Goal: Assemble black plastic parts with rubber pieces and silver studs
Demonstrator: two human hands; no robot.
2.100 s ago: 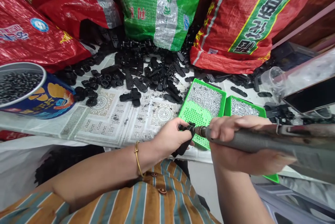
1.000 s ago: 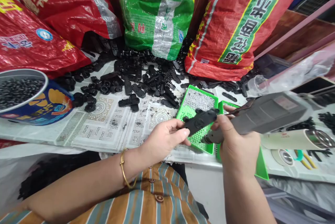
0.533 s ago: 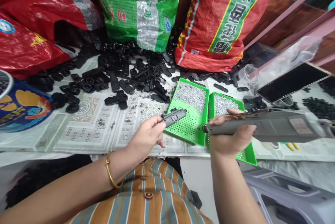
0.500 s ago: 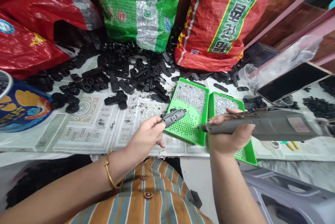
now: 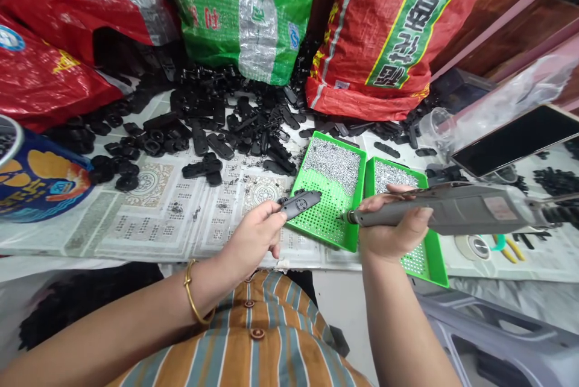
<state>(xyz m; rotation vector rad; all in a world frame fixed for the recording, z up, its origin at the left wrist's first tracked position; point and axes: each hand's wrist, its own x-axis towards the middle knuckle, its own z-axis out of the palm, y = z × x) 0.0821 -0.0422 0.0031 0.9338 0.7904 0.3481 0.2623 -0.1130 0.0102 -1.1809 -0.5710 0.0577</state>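
Note:
Between the fingers of my left hand (image 5: 253,233) is a flat, dark plastic part (image 5: 302,203) with a round mark and small wheel-like pieces along one edge. It hovers by the left rim of a green perforated tray (image 5: 324,233), whose far half holds many small silvery screws (image 5: 337,161). My right hand (image 5: 393,233) is wrapped round a grey electric screwdriver (image 5: 474,209), held level with its tip pointing left over the tray's right side. The tip and the plastic part are apart. A second green tray (image 5: 436,260) with screws lies partly hidden under my right hand.
Black plastic parts (image 5: 244,128) are heaped at the back, before a green sack (image 5: 257,19) and a red sack (image 5: 384,37). A blue tub (image 5: 45,176) stands at left. To the right are a phone (image 5: 520,140), a tape roll (image 5: 474,247) and yellow-handled pliers (image 5: 511,248).
The screwdriver and my right hand have shifted slightly left, bringing the tip nearer the plastic part. My left hand keeps its hold almost unmoved. The view has tilted a little.

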